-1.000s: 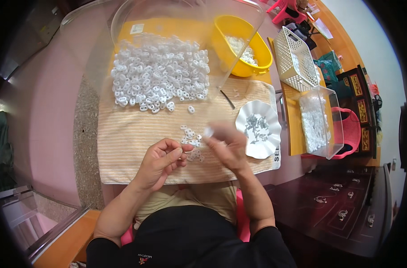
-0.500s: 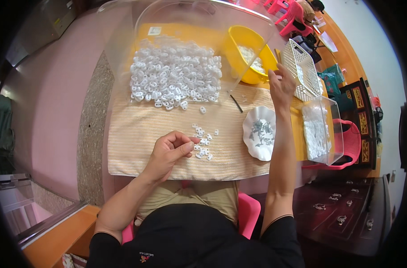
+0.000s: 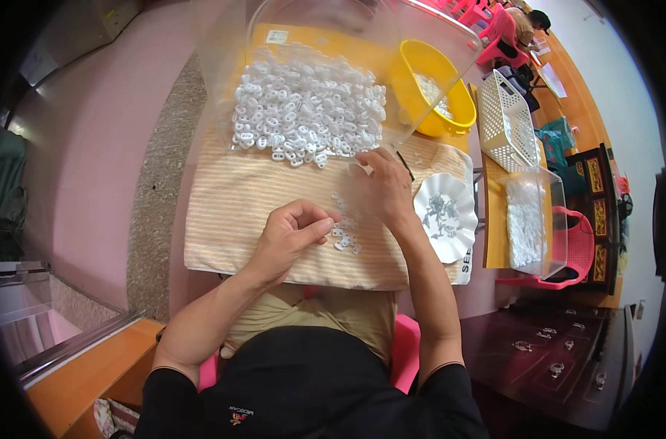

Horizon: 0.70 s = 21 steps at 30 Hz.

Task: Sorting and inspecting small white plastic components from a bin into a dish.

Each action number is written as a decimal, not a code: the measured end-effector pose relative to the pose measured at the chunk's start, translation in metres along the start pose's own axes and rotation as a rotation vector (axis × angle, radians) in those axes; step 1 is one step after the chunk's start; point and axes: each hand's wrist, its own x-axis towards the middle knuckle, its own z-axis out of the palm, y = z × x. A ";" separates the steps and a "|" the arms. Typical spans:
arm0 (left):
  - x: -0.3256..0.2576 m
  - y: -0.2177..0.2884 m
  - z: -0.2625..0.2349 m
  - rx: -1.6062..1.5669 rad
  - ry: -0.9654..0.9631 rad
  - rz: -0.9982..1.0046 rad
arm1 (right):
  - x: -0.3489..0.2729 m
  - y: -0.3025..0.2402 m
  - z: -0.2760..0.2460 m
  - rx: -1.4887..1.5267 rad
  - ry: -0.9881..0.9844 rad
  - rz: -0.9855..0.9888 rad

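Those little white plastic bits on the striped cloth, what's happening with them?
A seated person is working through small white plastic pieces by hand. The left hand pinches at a small cluster of pieces on the striped cloth. The right hand rests just beyond that cluster, near the edge of the big heap of white pieces under a clear cover. A white scalloped dish with small metal bits sits to the right, and a yellow bowl stands behind it.
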 end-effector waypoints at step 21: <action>-0.001 0.002 0.002 -0.032 -0.007 -0.011 | 0.024 -0.005 0.024 -0.212 -0.085 -0.021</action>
